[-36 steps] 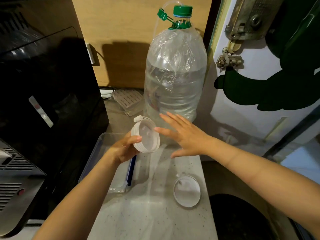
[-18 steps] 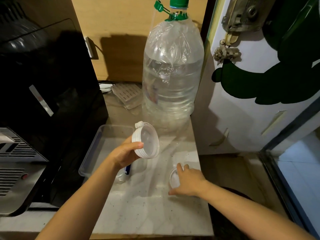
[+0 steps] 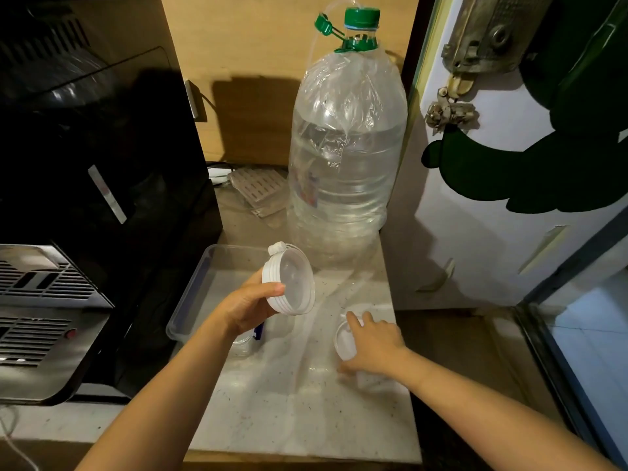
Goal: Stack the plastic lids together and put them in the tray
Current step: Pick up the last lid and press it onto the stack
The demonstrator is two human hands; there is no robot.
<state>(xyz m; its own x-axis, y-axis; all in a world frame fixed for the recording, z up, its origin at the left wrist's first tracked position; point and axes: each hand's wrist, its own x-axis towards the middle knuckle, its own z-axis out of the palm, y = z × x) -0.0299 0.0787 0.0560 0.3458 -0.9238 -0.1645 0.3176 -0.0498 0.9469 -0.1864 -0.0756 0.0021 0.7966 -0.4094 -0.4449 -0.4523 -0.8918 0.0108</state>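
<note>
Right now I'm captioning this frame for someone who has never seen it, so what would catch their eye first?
The big clear water bottle with its green cap stands at the back of the counter and dominates the view. In front of it the left hand holds a stack of white lids tilted above the clear tray. The right hand rests on a single lid lying on the counter.

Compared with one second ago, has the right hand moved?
Yes. The right hand went from near the water bottle down toward the counter's front edge, onto the loose lid. The left hand holds its stack.
</note>
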